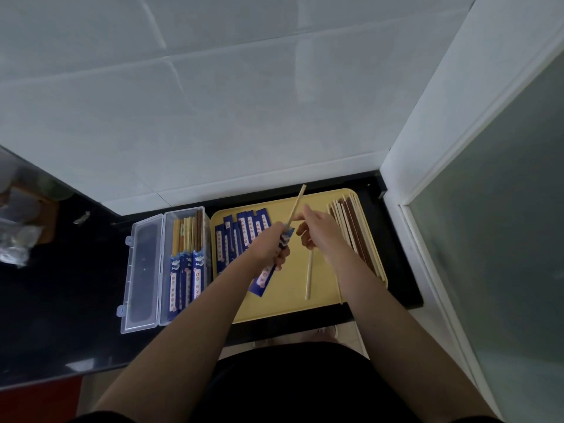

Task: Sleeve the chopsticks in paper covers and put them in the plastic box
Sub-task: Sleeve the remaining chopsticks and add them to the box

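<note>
Yellow tray point(283, 303) on black counter point(76, 300), hemmed by white tiled wall point(213, 117) beyond and door frame point(427, 166) close on the right. Left hand point(270, 244) curled round blue paper cover point(268, 271), one pale chopstick point(295, 206) poking out of its top, angled up toward the wall. Right hand point(317, 230) just beside that grip, fingers curled on second pale chopstick point(309, 274), whose lower end hangs over bare tray. Loose covers point(241, 232) fanned left of the left-hand grip; unsleeved chopsticks point(351, 227) stacked right of the right-hand grip, along tray's edge. Clear plastic box point(171, 264) further left, touching tray's side, lid point(142, 273) folded open, sleeved pairs point(187, 270) inside. Open counter beyond lid.
</note>
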`<state>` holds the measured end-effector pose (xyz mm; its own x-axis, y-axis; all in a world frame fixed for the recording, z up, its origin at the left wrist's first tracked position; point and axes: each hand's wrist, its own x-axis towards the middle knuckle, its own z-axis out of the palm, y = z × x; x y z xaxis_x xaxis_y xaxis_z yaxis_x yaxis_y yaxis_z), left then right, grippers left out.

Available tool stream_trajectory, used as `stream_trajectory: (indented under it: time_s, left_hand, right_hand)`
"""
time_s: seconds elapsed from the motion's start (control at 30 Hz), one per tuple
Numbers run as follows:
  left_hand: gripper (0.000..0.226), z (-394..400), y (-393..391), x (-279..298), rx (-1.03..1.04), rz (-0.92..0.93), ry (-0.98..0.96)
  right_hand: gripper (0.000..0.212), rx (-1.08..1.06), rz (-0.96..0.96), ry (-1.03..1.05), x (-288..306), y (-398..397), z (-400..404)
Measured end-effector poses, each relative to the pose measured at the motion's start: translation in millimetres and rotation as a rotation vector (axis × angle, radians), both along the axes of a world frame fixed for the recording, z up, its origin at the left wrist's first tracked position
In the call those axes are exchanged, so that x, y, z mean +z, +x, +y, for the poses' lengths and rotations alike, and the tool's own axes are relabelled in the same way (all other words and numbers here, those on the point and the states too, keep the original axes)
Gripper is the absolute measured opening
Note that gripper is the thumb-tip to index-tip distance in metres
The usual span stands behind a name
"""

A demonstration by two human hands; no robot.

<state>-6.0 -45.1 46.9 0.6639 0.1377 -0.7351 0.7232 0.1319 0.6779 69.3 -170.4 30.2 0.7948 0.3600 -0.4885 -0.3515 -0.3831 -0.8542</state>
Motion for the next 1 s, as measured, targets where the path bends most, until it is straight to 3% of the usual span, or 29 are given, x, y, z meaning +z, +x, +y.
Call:
stream_trajectory:
  time_s: [0.2, 0.33, 0.43, 0.6, 0.73, 0.9, 1.0]
  left_hand:
    - [0.015, 8.5, -7.0, -7.2, 0.071, -0.027, 0.012]
    - [0.015, 13.6, -9.2, -13.2, 0.075, -0.04, 0.078]
    - [0.017, 17.7, -13.1, -17.1, 0.057, -0.043, 0.108]
    - [0.018, 21.0, -14.9, -18.7, 0.086, -0.034, 0.108]
    - [0.017, 20.8, -13.5, -16.9, 0.142, -0.01, 0.092]
    - [0.01, 19.8, -10.0, -14.6, 0.215, -0.039, 0.072]
    - [0.012, 19.7, -7.5, -15.5, 0.206, -0.044, 0.098]
  right_hand:
    - [0.03, 0.228, -0.072, -0.65, -71.9, -25.9, -13.7]
    - [0.021, 0.279, -0.199, -0.833, -86.1, -41.4, -12.0]
    - [0.021, 0.33, -0.187, -0.864, -82.3, -33.5, -11.5]
    - [0.025, 0.219, -0.045, -0.662, -78.4, -26.1, -16.5]
    - [0.03, 0.139, -0.063, -0.381, -47.8, -17.2, -7.3]
    - [0.017, 0.124, -0.034, -0.062, 6.0, -0.6, -3.5]
    - [0.016, 0.13, -0.125, 0.015, 36.0, 8.6, -3.0]
